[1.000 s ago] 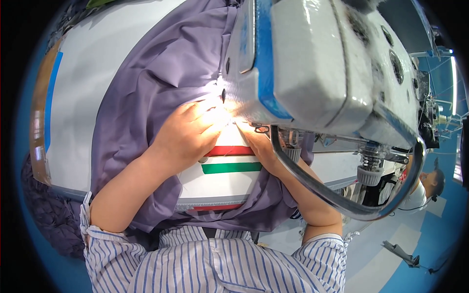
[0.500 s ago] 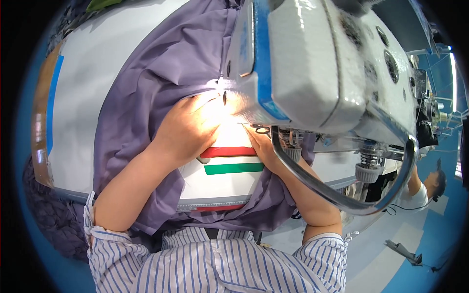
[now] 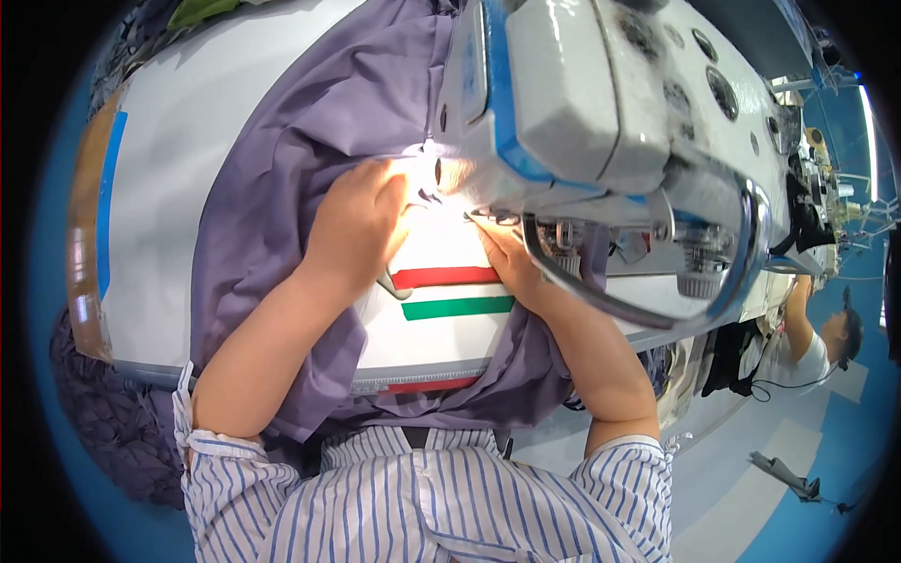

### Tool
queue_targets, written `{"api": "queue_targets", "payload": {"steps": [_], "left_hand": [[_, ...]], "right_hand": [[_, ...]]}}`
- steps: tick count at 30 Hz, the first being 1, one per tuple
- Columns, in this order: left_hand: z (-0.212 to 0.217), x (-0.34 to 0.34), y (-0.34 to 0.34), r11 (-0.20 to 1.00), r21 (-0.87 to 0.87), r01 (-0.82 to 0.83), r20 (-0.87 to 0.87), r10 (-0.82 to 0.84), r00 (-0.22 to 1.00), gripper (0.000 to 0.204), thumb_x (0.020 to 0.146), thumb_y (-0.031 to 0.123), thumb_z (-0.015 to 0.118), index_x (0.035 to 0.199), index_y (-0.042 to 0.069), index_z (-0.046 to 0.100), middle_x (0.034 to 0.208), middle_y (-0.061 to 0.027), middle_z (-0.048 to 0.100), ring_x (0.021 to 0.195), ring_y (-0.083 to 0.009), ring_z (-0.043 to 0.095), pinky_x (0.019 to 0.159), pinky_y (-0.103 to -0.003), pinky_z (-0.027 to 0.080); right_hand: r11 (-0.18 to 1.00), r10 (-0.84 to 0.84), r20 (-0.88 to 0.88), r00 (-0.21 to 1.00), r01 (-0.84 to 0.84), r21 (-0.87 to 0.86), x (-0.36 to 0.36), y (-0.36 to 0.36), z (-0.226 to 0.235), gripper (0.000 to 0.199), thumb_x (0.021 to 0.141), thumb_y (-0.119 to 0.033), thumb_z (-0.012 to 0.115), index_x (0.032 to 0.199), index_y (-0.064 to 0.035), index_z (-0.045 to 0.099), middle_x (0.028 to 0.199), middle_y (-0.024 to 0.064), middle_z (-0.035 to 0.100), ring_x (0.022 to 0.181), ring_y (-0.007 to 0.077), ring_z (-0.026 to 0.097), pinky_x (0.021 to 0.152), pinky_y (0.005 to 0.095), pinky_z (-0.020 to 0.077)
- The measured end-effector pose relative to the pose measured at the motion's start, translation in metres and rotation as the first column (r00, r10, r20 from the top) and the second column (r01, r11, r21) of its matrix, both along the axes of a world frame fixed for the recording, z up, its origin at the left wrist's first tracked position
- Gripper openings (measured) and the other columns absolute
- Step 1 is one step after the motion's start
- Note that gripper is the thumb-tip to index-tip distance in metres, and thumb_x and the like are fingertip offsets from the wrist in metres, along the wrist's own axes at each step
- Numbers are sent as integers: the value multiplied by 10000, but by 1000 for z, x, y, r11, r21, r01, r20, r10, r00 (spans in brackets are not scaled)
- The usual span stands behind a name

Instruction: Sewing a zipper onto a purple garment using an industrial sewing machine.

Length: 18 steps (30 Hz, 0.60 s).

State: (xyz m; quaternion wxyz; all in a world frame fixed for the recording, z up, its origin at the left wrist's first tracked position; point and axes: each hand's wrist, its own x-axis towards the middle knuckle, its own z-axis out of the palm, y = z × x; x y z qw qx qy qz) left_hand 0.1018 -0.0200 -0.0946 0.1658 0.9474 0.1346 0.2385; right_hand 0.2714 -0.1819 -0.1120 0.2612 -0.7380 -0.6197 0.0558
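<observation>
Purple fabric [image 3: 282,178] spreads over the white sewing table and runs under the head of a white and blue sewing machine [image 3: 563,103]. My left hand [image 3: 357,225] is closed on the fabric just left of the lit needle area, its fingertips partly lost in the glare. On the other side, my right hand [image 3: 514,258] rests low beside the machine head with its visible fingers stretched toward the bright spot. The machine and a curved metal bar [image 3: 619,314] cover part of it. Between my hands, red tape [image 3: 446,277] and green tape [image 3: 458,308] mark the white surface.
A measuring strip [image 3: 413,380] lines the table's front edge, where purple fabric hangs over. More purple cloth [image 3: 113,413] is heaped at the lower left. Green cloth [image 3: 202,9] lies at the far left. Another person [image 3: 812,342] is at the right.
My left hand has shifted slightly up, and its fingers are more bunched. The right hand has come slightly right. The whole view has tilted a little, so the machine and metal bar appear shifted.
</observation>
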Motion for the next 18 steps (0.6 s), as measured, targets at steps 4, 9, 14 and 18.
{"api": "queue_targets", "payload": {"steps": [4,9,14,18], "left_hand": [[12,-13,3,976,-216,22,-47,-33,998,165,778,38,622,937,29,581,900,-127,576,890,-317,584,754,-408,466],[70,-139,3,764,-641,77,-587,-552,592,116,806,139,658,872,45,641,858,-114,631,813,-288,626,719,-383,483],[115,-216,0,557,-700,-448,-714,-562,418,254,811,200,724,988,23,679,843,-96,698,744,-194,676,701,-319,509],[85,-176,-3,867,-464,-184,-244,75,967,498,830,166,697,1276,7,543,1282,-186,569,1242,-306,521,1031,-361,400]], "right_hand": [[980,93,142,985,-66,-188,-10,-2,15,281,832,-109,693,1107,-57,667,971,119,679,896,285,648,796,381,514],[902,425,-136,895,-431,-20,-40,-69,70,460,740,-162,760,1171,-79,623,1213,101,602,1192,291,554,1058,484,390],[999,-21,-90,996,24,30,-38,-85,72,521,715,-97,757,1208,-75,589,1272,117,551,1213,335,509,974,453,433],[990,140,-36,989,-141,-23,-69,-53,46,414,706,-76,749,1077,-54,568,1187,130,532,1193,314,492,986,453,394]]}}
